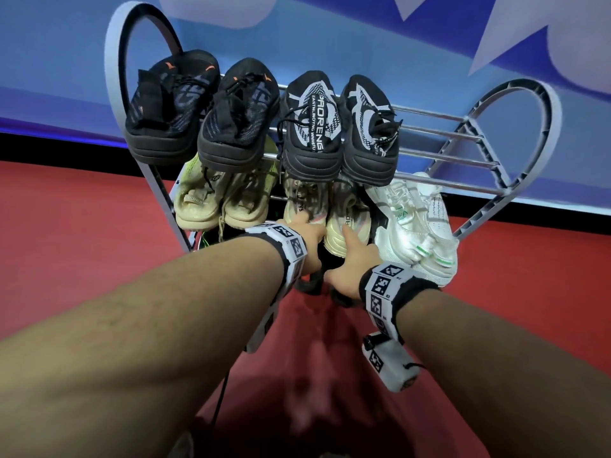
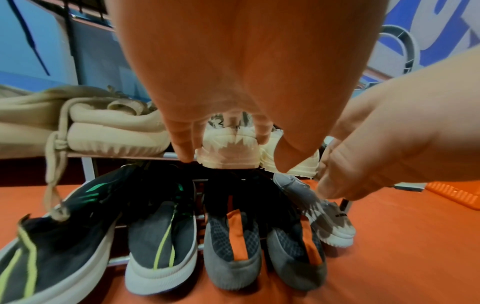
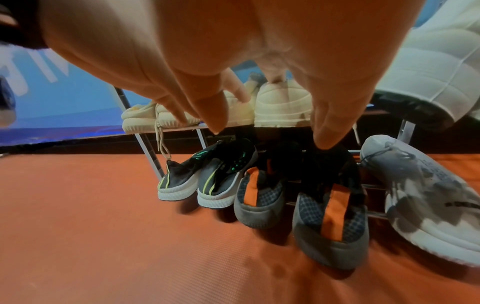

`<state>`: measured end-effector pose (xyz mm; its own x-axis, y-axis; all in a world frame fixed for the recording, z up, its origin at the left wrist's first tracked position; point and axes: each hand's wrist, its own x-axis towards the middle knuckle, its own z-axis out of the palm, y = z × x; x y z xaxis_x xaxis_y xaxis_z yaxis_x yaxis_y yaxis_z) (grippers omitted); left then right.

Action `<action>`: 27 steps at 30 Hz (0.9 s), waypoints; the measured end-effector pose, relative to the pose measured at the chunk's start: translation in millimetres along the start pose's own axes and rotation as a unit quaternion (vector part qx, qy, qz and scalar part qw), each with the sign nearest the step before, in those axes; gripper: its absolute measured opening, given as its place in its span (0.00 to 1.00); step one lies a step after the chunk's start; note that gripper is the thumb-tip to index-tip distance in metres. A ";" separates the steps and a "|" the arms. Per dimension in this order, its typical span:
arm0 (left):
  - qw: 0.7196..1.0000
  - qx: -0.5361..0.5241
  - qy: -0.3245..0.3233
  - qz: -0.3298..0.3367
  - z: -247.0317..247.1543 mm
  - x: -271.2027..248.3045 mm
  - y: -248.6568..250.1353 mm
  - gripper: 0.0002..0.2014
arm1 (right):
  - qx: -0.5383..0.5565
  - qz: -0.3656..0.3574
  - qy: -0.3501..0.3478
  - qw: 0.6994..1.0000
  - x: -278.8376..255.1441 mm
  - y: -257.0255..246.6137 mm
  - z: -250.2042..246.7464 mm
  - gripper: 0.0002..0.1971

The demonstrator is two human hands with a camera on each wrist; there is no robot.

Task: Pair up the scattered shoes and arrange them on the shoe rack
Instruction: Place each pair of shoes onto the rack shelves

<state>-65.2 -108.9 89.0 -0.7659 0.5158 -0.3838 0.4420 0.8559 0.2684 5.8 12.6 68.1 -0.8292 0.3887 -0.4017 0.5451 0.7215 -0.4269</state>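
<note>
While both forearms hide the shoe rack's [image 1: 515, 206] lowest tier from the head view, the left hand [image 1: 305, 238] and right hand [image 1: 352, 264] reach, fingers spread and gripping nothing, to the cream pair [image 1: 325, 211] on its middle tier; actual contact is unclear. Grey-orange shoes [image 3: 296, 203] sit on the tier below.

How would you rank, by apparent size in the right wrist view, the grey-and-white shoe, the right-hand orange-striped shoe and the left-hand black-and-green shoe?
1. grey-and-white shoe, largest, though nearest the camera
2. right-hand orange-striped shoe
3. left-hand black-and-green shoe, smallest, being farthest
</note>
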 end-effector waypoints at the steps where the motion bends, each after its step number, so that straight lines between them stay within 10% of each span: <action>1: 1.000 0.004 -0.011 0.002 -0.5 1.4 -3.7 0.18 | -0.006 -0.006 -0.001 1.000 -0.4 0.9 -0.3 0.49; 27: 0.999 0.022 0.030 -0.030 -1.0 -15.1 -20.9 0.16 | -0.095 -0.103 -0.038 0.989 -5.6 -18.9 -5.5 0.46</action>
<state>-63.4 -134.7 90.1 -0.8175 0.4620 -0.3439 0.4136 0.8865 0.2077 -0.6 0.0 82.9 -0.9044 0.1829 -0.3855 0.3262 0.8788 -0.3484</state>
